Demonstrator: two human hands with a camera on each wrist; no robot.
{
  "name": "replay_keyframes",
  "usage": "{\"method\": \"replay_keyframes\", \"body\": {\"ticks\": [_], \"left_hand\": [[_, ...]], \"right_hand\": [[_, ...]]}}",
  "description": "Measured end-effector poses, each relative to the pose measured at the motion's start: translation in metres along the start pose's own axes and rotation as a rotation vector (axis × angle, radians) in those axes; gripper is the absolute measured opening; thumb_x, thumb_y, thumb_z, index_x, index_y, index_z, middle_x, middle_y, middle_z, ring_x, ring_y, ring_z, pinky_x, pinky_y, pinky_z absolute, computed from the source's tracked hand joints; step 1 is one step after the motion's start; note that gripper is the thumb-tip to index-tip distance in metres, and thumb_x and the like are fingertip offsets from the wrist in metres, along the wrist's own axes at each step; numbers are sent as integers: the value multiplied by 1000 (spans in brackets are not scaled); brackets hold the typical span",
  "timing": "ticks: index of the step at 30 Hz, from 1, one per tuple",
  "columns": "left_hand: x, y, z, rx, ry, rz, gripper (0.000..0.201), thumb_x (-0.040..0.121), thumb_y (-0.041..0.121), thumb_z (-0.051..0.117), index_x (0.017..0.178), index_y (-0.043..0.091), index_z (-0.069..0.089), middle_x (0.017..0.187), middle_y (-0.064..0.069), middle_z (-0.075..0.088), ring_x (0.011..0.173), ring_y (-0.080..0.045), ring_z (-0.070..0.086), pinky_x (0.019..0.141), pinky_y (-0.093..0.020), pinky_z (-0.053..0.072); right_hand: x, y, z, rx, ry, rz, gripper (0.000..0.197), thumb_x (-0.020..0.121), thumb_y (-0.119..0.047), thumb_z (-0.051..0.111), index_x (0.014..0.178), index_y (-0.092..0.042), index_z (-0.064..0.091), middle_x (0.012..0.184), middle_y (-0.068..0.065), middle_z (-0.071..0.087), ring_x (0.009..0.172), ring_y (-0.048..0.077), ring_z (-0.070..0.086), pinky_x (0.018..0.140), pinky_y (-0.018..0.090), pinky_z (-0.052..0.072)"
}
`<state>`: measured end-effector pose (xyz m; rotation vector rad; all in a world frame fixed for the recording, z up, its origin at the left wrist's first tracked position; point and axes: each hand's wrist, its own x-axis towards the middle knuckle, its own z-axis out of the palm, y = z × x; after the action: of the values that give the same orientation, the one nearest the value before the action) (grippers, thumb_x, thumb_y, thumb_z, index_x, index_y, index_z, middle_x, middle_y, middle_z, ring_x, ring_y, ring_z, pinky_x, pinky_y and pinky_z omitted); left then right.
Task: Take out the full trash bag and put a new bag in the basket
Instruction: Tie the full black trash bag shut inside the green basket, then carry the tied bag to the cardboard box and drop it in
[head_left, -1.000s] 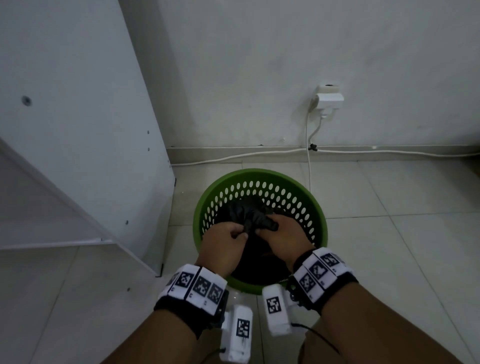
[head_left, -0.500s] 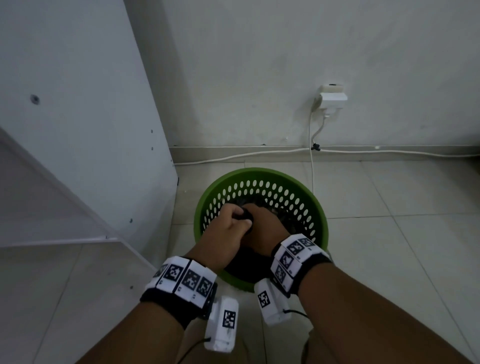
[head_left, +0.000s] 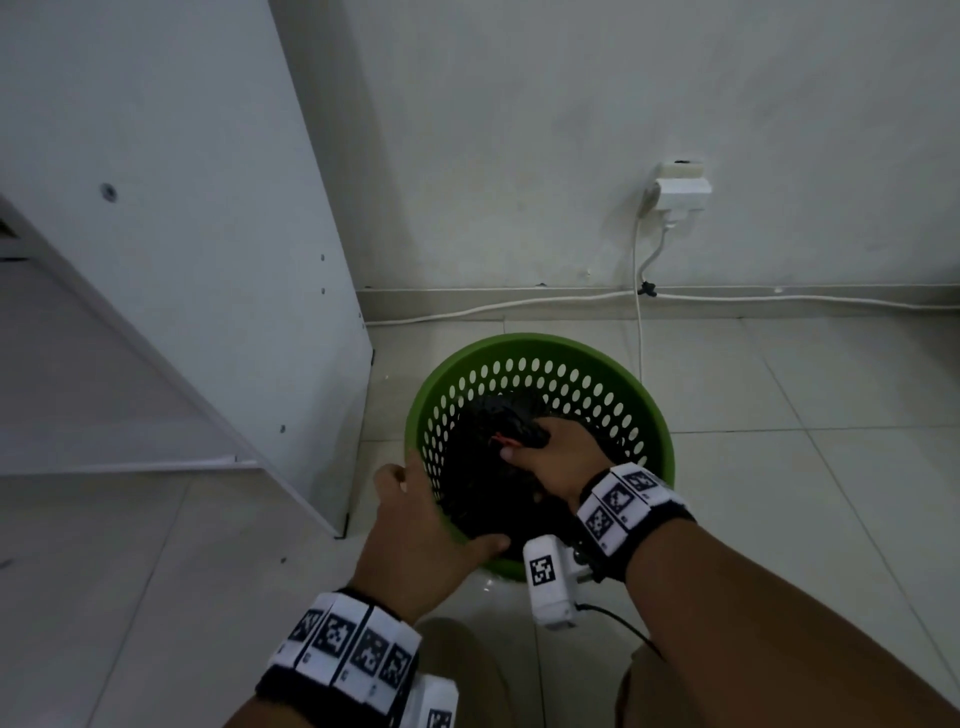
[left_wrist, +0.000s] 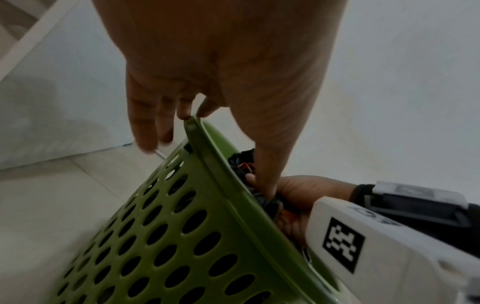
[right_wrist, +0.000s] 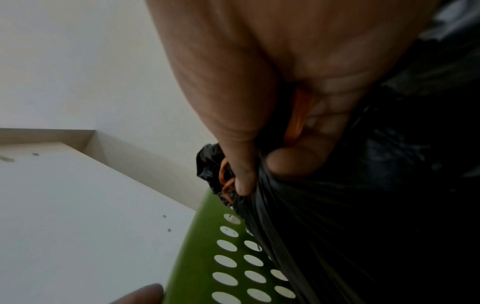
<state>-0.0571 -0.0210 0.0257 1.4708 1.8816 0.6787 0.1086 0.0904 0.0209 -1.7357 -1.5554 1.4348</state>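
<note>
A green perforated basket (head_left: 524, 343) stands on the tiled floor by the wall. Inside it sits a full black trash bag (head_left: 472, 483), its top gathered into a neck with an orange drawstring (head_left: 504, 440). My right hand (head_left: 556, 462) grips that neck from the right; in the right wrist view the fingers (right_wrist: 298, 160) are curled round the black plastic (right_wrist: 363, 226) and the drawstring (right_wrist: 226, 181). My left hand (head_left: 415, 525) clasps the basket's near-left rim, thumb inside and fingers outside, as the left wrist view shows at the rim (left_wrist: 197, 131). No new bag is in view.
A tall white cabinet panel (head_left: 208, 260) stands close on the basket's left. A wall socket with a white plug (head_left: 680, 192) sits behind, and white cables (head_left: 519, 306) run along the baseboard. Tiled floor (head_left: 805, 467) spreads to the right.
My left hand has let go of the bag's neck and moved down-left onto the basket's rim. My right hand keeps its hold on the neck.
</note>
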Motion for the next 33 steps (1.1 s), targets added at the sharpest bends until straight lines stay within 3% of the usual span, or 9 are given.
{"method": "replay_keyframes", "body": {"ticks": [2,4,7,11,16,21,28,31,33], "left_hand": [[1,3,2,9,-28,-32,138,42,60,92,151,26,14,140,0,25,106,6,18,101,-20,29],[4,6,3,59,-77,-112,153,33,65,91,153,21,8,145,-2,22,124,-9,27,103,-25,33],[8,1,8,101,-164,-163,171,24,74,87,153,28,-15,149,-4,29,136,-27,37,108,-40,41],[7,-5,10,-68,-197,-109,170,31,62,95,144,41,-31,128,8,63,116,-13,62,99,-40,54],[7,-7,6,-31,-241,-104,176,36,68,91,138,34,-47,143,5,57,127,-14,57,108,-41,48],[8,-3,4,9,-254,-150,175,37,63,92,147,23,-39,151,-1,49,134,-19,50,112,-37,41],[4,9,5,69,-251,-209,165,50,58,91,150,16,-34,149,-5,51,133,-22,52,109,-33,42],[-10,8,8,113,-189,-232,162,37,80,80,155,33,-20,137,-6,61,121,-23,60,100,-39,52],[-22,14,5,70,-178,-307,161,30,90,74,153,43,-19,139,-7,55,123,-25,58,100,-40,52]], "right_hand": [[-3,2,2,81,26,6,18,83,-22,76,98,-13,72,90,9,75,77,30,73,60,41,62],[-6,3,2,174,59,25,10,83,-21,76,91,-15,72,90,11,75,79,33,73,64,45,62],[-9,2,1,314,92,45,5,85,-17,75,84,-18,70,92,14,75,78,34,71,57,37,56],[-14,1,-1,443,99,83,4,84,-16,76,86,-16,72,90,15,76,89,41,72,64,37,56],[-28,-14,-16,559,77,38,6,83,-16,76,88,-14,74,93,19,76,94,47,70,79,58,57],[-44,-29,-39,681,78,-41,3,87,-14,73,89,-12,72,94,17,75,80,33,69,65,37,52],[-60,-64,-68,776,109,-94,6,85,-11,75,90,-13,72,88,13,76,75,30,71,63,37,54],[-73,-90,-82,785,133,-89,9,85,-11,75,94,-12,73,94,14,77,87,34,73,77,48,60],[-83,-109,-95,805,149,-103,10,87,-9,73,97,-10,73,97,15,76,91,34,73,80,47,60]]}}
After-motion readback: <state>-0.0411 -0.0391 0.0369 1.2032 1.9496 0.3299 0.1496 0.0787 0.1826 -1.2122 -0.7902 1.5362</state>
